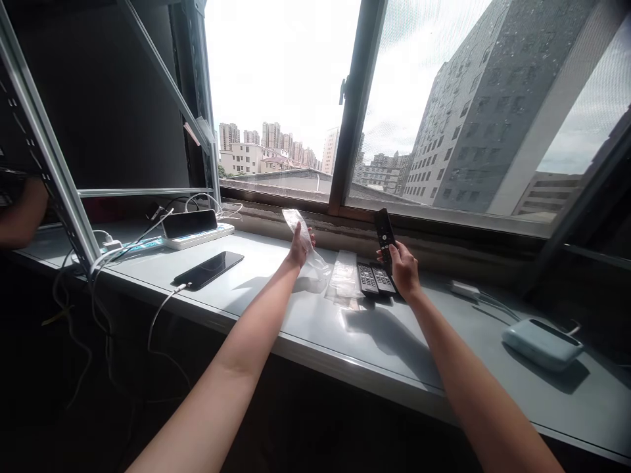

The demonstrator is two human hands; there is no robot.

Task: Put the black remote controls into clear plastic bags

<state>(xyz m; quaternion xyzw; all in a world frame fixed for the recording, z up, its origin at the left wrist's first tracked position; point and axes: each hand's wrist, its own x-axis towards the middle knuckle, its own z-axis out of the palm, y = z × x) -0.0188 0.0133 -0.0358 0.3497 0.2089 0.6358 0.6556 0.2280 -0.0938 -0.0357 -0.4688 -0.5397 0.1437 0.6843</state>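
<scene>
My left hand (300,248) is closed around a clear plastic bag (294,219), which it holds up above the table with the loose end hanging to the right. In my right hand (404,268) is a black remote control (384,230), held upright with the thumb on its front. Below and between my hands, two more dark remotes lie side by side, a left remote (367,278) and a right remote (381,279). Left of them rests a flat pile of clear plastic bags (344,276).
A charging phone (210,269) lies on the table at left, before a second phone (190,225) on a power strip (224,231) with cables. A light-blue case (542,341) and a white adapter (465,289) are at right. A metal frame (59,151) and another person's arm (22,213) stand left.
</scene>
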